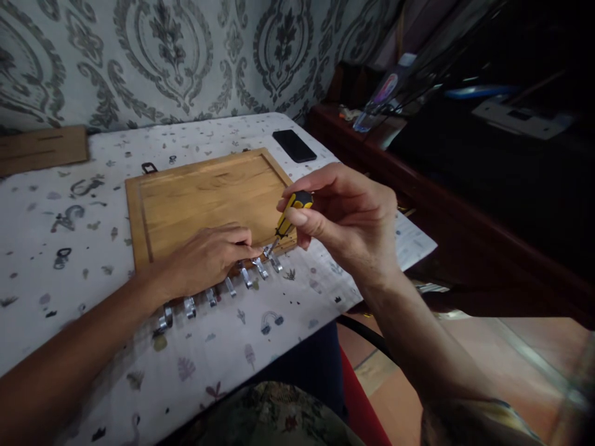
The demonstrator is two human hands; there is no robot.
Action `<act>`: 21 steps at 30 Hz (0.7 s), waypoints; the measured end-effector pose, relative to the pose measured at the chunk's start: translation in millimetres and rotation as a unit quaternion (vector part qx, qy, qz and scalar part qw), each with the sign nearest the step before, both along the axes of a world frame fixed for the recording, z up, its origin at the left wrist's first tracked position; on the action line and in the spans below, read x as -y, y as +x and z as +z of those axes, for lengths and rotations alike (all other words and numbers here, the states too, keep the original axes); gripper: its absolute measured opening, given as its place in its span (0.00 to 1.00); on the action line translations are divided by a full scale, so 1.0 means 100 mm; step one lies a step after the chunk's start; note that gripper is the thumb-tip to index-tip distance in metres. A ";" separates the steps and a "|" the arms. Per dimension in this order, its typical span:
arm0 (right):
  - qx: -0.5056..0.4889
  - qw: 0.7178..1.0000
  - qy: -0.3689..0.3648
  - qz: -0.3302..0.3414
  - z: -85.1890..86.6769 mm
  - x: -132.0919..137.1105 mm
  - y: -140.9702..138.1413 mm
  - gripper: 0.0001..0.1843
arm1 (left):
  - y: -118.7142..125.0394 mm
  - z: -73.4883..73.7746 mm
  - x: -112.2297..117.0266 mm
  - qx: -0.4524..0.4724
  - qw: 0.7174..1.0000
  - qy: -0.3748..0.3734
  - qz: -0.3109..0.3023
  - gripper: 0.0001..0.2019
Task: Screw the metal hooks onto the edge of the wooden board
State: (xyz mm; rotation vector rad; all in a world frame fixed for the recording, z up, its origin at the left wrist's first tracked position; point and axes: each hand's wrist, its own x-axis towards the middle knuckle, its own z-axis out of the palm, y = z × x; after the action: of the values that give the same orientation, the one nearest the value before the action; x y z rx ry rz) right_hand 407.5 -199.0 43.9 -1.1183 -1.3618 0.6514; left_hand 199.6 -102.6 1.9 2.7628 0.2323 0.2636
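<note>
Yellow and black, the screwdriver (284, 220) tilted in your right hand (351, 217), fingers (320, 179) clamped around it, tip down by the end metal hook (276, 264) along the near edge of the wooden board (204, 195) on the tabletop (302, 316). Off-angle pressure could have made it slip and jab your left hand (211, 255) just beside; whether those fingers pinched anything, you couldn't tell. The bottle (370, 116) had a label (387, 87) too blurred to read.

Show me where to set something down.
Bare tablecloth lies left of the wooden board, between cardboard and left forearm, and between the curved metal pieces and the tablecloth's near edge. Crowded: the board's near edge, with those pieces, left hand, right hand and screwdriver.
</note>
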 end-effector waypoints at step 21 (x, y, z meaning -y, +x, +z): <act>-0.253 0.926 -0.268 0.087 -0.15 0.35 0.06 0.15 | -0.01 0.01 0.00 0.017 1.000 0.007 0.004 0.18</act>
State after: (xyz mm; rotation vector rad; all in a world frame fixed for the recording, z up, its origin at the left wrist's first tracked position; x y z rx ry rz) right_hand 413.2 -233.5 28.9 -1.1428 -0.8543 1.3985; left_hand 199.1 -103.1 2.8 2.7700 0.2331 0.3141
